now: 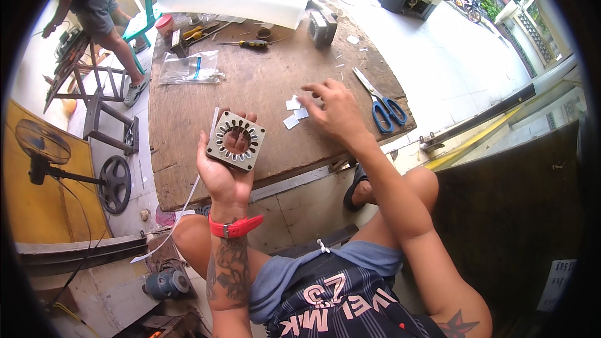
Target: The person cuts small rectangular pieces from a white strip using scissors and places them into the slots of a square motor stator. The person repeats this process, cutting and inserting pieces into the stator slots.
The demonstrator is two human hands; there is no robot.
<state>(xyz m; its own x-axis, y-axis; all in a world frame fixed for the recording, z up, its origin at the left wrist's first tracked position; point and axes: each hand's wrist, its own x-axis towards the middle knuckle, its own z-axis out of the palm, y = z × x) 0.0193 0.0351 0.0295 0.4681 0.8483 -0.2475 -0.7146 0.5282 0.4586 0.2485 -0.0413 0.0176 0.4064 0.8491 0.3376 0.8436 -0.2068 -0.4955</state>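
Observation:
My left hand (224, 180) holds a square metal motor stator core (253, 144) palm up, above the near part of the wooden table. The core has a round central hole ringed by slots, several lined with white strips. Fingers show through the hole. My right hand (338, 111) is over the table with its fingers apart. Just beside its fingertips lie several small white rectangular slips (291, 121). To its right rest scissors (389, 116) with blue handles. A long narrow white strip (188, 203) hangs past the table edge near my left wrist.
On the wooden table (256, 78) are a clear plastic bag (191, 67), a yellow-black screwdriver (250, 44), another metal motor part (322, 27) and a large white sheet (231, 4). A person (103, 12) stands at the far left. A fan (47, 144) and an angle grinder (168, 284) are at the left.

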